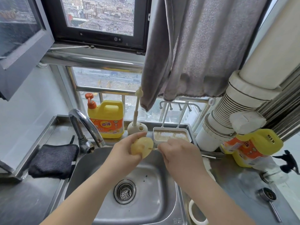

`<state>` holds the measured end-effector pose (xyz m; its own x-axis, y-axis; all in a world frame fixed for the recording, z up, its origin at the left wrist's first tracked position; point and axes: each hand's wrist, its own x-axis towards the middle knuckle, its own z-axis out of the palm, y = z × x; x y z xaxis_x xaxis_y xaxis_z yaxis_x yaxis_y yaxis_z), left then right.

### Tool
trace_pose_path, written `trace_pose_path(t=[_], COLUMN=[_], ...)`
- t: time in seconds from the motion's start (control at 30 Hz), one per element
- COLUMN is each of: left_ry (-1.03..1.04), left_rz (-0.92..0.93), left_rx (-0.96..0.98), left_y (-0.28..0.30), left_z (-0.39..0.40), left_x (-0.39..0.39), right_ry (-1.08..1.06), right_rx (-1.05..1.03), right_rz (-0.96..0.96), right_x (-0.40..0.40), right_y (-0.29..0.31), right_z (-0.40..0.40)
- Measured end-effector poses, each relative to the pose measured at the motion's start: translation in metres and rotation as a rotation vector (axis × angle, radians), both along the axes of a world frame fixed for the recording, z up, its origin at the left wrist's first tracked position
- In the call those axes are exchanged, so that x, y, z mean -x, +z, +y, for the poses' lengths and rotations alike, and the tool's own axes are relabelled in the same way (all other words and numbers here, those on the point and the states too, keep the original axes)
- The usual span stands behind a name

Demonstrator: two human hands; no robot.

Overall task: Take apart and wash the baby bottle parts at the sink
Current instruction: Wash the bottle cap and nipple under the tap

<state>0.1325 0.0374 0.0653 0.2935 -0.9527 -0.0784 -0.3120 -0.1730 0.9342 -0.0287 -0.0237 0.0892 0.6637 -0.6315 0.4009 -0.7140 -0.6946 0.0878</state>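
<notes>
Over the steel sink (151, 200), my left hand (125, 151) grips a pale yellow rounded bottle part (143, 146). My right hand (180, 153) pinches a thin stick-like brush (154, 149) whose tip pokes into that part. Both hands hover above the back of the basin, close together. A long-handled bottle brush (137, 111) stands upright in its round holder (137, 129) behind the sink. No water runs from the faucet (84, 125).
A yellow detergent jug (107, 120) stands behind the faucet; a second one (250, 146) lies tilted at right. A white drying tray (171, 135) sits at the back, a dark cloth (53, 159) at left, a white ring (194, 213) and a metal scoop (267, 197) on the right counter.
</notes>
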Motion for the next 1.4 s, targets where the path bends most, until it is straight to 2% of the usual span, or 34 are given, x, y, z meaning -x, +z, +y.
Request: trace_pose_path(t=[0.1, 0.23, 0.43, 0.53, 0.6, 0.7, 0.77, 0.93, 1.2, 1.4], left_ry=[-0.043, -0.067, -0.071, -0.116, -0.136, -0.063, -0.017, -0.054, -0.180, -0.138], left_rz=[-0.012, -0.023, 0.019, 0.006, -0.025, -0.007, 0.073, 0.544, 0.740, 0.830], left_rx=[-0.011, 0.006, 0.041, 0.058, 0.065, 0.037, -0.015, -0.047, -0.014, 0.017], left_y=[0.003, 0.003, -0.001, -0.001, 0.001, 0.006, 0.009, 0.013, 0.006, 0.005], left_z=[-0.002, -0.002, -0.003, -0.004, -0.006, -0.008, -0.007, -0.003, -0.003, -0.004], left_x=[0.001, -0.002, -0.011, -0.008, -0.004, -0.010, -0.017, -0.010, -0.007, -0.006], right_ry=[0.122, 0.229, 0.318, 0.347, 0.324, 0.234, 0.193, 0.100, -0.014, 0.003], right_rx=[0.133, 0.164, -0.023, -0.051, -0.068, -0.165, -0.213, -0.407, -0.439, -0.493], right_rz=[0.013, 0.039, -0.086, -0.068, -0.079, -0.185, -0.264, -0.373, -0.381, -0.404], right_x=[-0.004, -0.005, 0.003, -0.003, -0.007, -0.003, 0.007, 0.007, -0.009, -0.019], right_y=[0.004, 0.001, -0.013, -0.011, -0.013, -0.007, -0.001, 0.005, 0.008, 0.007], right_z=[0.002, -0.002, -0.015, -0.009, 0.000, 0.003, -0.002, -0.003, 0.006, 0.014])
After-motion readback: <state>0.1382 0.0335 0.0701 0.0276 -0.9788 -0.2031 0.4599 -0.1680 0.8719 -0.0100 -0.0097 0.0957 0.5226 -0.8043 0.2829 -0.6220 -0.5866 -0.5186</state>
